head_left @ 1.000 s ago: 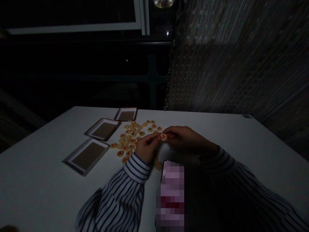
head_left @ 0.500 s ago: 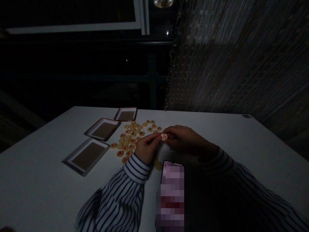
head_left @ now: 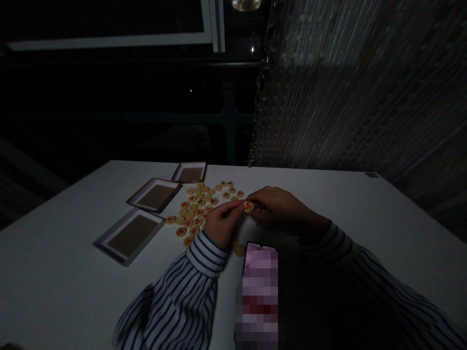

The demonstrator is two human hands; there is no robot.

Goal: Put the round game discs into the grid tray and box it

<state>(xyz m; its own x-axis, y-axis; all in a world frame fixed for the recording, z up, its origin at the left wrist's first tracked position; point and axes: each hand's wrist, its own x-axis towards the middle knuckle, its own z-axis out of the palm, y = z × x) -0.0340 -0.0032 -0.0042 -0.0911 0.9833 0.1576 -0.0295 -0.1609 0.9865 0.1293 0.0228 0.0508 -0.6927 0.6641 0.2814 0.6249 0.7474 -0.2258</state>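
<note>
My left hand (head_left: 222, 223) pinches a round xiangqi piece (head_left: 248, 207) between thumb and fingertips, its red character facing up. From the other side, the curled fingers of my right hand (head_left: 284, 206) close on the same piece at its edge. Beneath the right palm, dark-marked pieces (head_left: 261, 210) show in part; whether the hand holds them, I cannot tell. Left of and beyond my hands, many wooden xiangqi pieces (head_left: 192, 214) lie loosely spread, some with red or dark characters up, others blank side up. My left hand and sleeve cover some of them.
Three shallow open boxes, a near one (head_left: 129, 236), a middle one (head_left: 155, 194) and a far one (head_left: 189, 172), stand left of the pieces on the white table (head_left: 73, 272). A phone (head_left: 260, 272) lies between my forearms. Behind the table hangs a bead curtain (head_left: 328, 97).
My hands stay almost in place around the piece. More of the dark-marked pieces beneath my right hand now shows, and the held piece's red character looks clearer.
</note>
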